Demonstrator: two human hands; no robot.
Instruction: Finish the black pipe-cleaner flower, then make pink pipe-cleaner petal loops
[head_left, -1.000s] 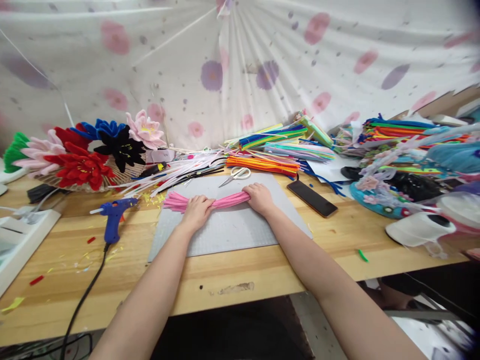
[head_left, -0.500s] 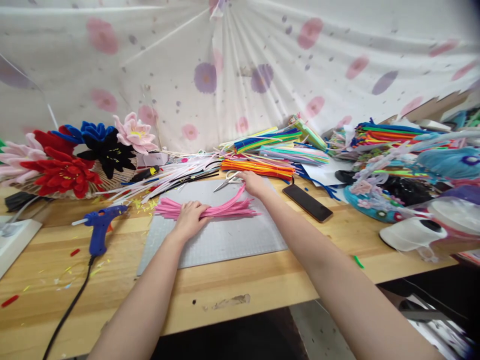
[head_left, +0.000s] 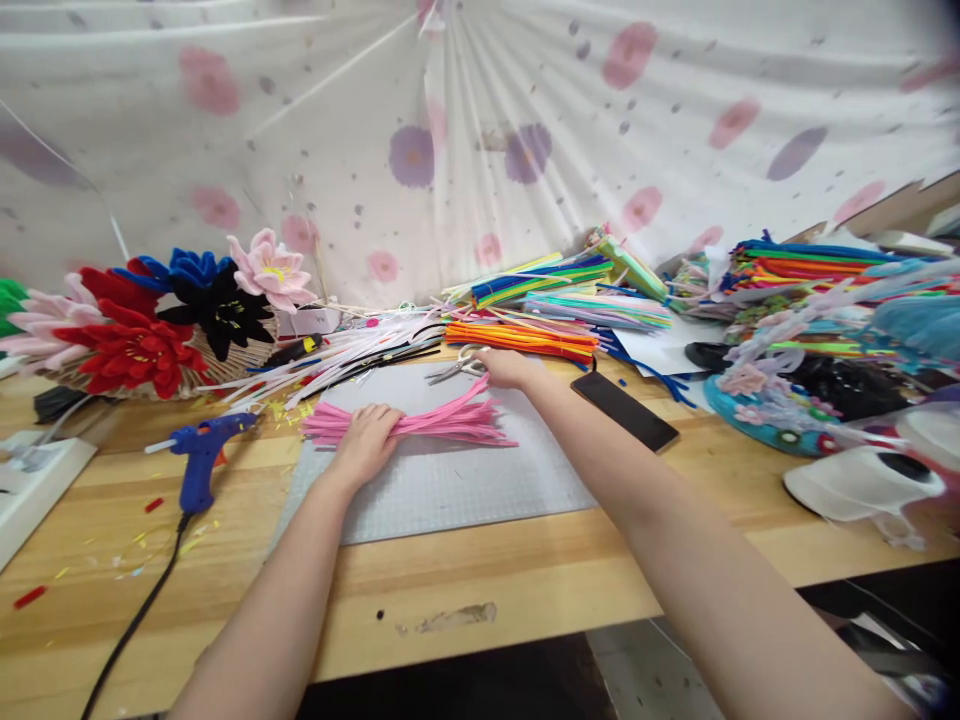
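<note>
A bundle of fuzzy pink pipe cleaners (head_left: 450, 425) lies across a grey cutting mat (head_left: 450, 495). My left hand (head_left: 367, 437) is closed over the bundle left of its middle, pressing it to the mat. At the bundle's far right, a few strands rise to my right hand (head_left: 502, 368), whose fingers are pinched at their tips; the fingertips themselves are partly hidden. Right beside those fingers lies a pair of scissors (head_left: 452, 371), blades pointing left, its light handles partly behind the hand.
A blue glue gun (head_left: 199, 465) with a black cord lies left, near fluffy flowers (head_left: 150, 350). Orange pipe cleaners (head_left: 525, 340) and other coloured bundles line the back. A phone (head_left: 625, 411) lies right of the mat, a white spool (head_left: 862, 485) farther right.
The raised pink strands have dropped lower and straightened. My view has shifted slightly; my left hand still holds the bundle down, and the scissors stay in place.
</note>
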